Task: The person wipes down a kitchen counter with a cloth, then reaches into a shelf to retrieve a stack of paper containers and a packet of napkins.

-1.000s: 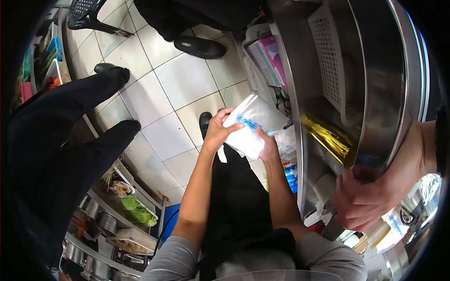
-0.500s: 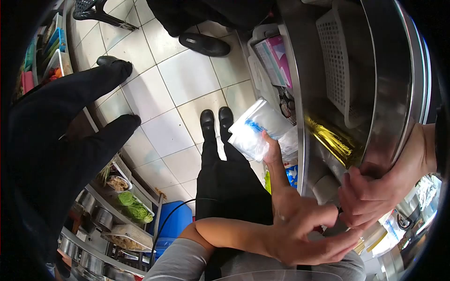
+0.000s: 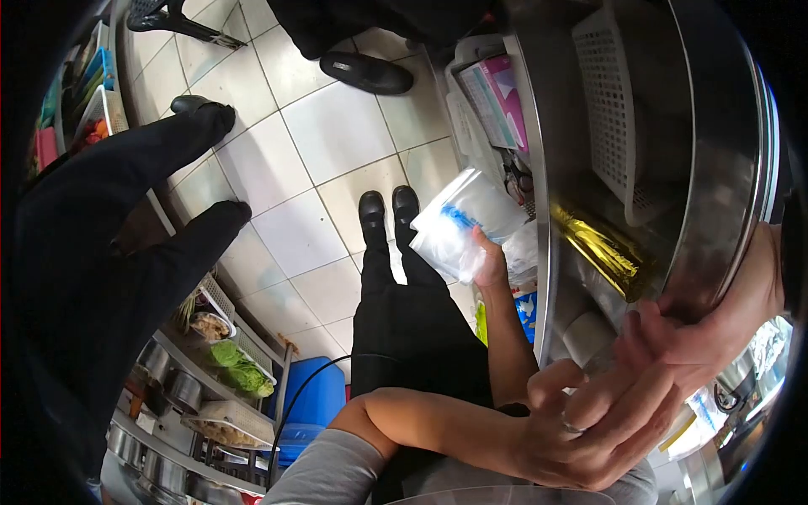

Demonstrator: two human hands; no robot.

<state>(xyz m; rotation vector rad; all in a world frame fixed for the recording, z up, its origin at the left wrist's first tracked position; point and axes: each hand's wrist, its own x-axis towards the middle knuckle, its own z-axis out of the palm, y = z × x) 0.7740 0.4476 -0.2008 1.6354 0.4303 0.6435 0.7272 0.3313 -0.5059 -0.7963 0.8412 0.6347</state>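
Observation:
My right hand (image 3: 491, 259) grips a stack of folded clear plastic bags (image 3: 467, 223) with blue print, thumb on top, beside the steel counter. My left arm crosses in front of my body to the right. My left hand (image 3: 602, 425), with a ring on one finger, has its fingers stretched out and apart. They meet or overlap the blurred fingers of another person's hand (image 3: 699, 337), which comes in from the right edge. Whether anything lies between the two hands is hidden. Just beyond them is a shiny gold foil packet (image 3: 602, 252).
A steel counter (image 3: 539, 109) with a white perforated basket (image 3: 606, 118) runs along the right. Below its edge sits a purple-and-white box (image 3: 497, 101). Left are shelves with lettuce (image 3: 241, 368), baskets and metal pots, and a blue bin (image 3: 316, 400). Other people's legs (image 3: 126, 177) stand nearby on the tiles.
My left hand has turned and its fingers have spread further toward the other person's hand, which has shifted slightly. My right hand still holds the bags in nearly the same place.

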